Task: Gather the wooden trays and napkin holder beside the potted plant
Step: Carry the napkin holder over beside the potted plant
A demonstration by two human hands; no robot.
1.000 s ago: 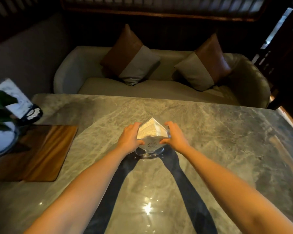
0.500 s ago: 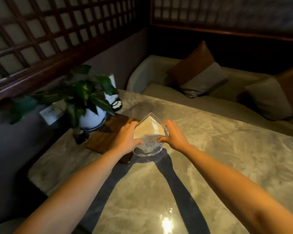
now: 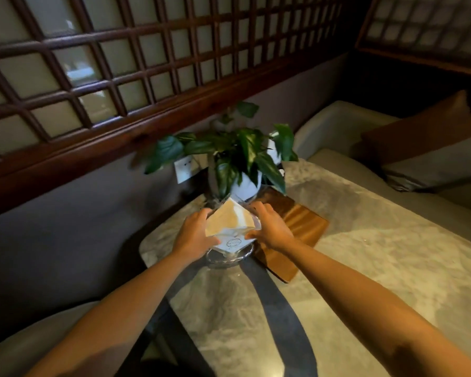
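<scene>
A clear napkin holder (image 3: 230, 229) with white napkins and a round base stands near the table's left end, just in front of the potted plant (image 3: 237, 159). My left hand (image 3: 195, 232) grips its left side and my right hand (image 3: 269, 227) grips its right side. To its right lie flat wooden trays (image 3: 299, 227), stacked, one end reaching under the plant's leaves; my right hand hides part of them. I cannot tell whether the holder's base touches the table.
The grey marble table (image 3: 365, 268) stretches right and towards me. A wall with wooden lattice (image 3: 120, 77) runs behind the plant, with a white socket plate (image 3: 184, 170). A sofa with a brown-grey cushion (image 3: 430, 148) is at the right.
Both hands carried the napkin holder from the table's middle leftwards to a spot in front of the plant, next to the wooden trays. My view swung left with it.
</scene>
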